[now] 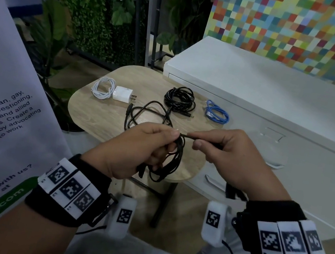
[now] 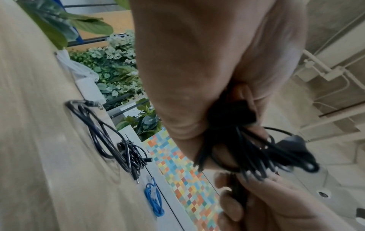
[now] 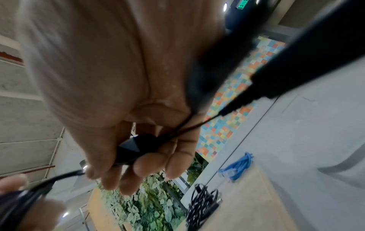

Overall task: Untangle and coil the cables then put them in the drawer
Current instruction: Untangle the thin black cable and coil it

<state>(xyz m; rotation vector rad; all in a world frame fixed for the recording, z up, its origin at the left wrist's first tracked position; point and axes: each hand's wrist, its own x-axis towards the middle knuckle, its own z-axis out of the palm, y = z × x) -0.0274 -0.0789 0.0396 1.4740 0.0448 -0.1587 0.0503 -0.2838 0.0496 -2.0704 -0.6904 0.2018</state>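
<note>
- Head view: a thin black cable (image 1: 169,160) hangs in loops from the fingers of the left hand (image 1: 135,150), which are curled around the bundle.
- The right hand (image 1: 239,159) is just beside the left one; its thumb and fingers pinch the free end of this same cable, and the short piece runs between the two hands.
- Beyond the fingers, on the wooden table (image 1: 100,119), lie a loose black cable (image 1: 149,112), a coiled black cable (image 1: 179,98), a blue cable (image 1: 217,113) and a white cable (image 1: 102,88) touching a white charger (image 1: 123,94).
- To the right of the right hand stands a white drawer cabinet (image 1: 295,131), its drawers closed.
</note>
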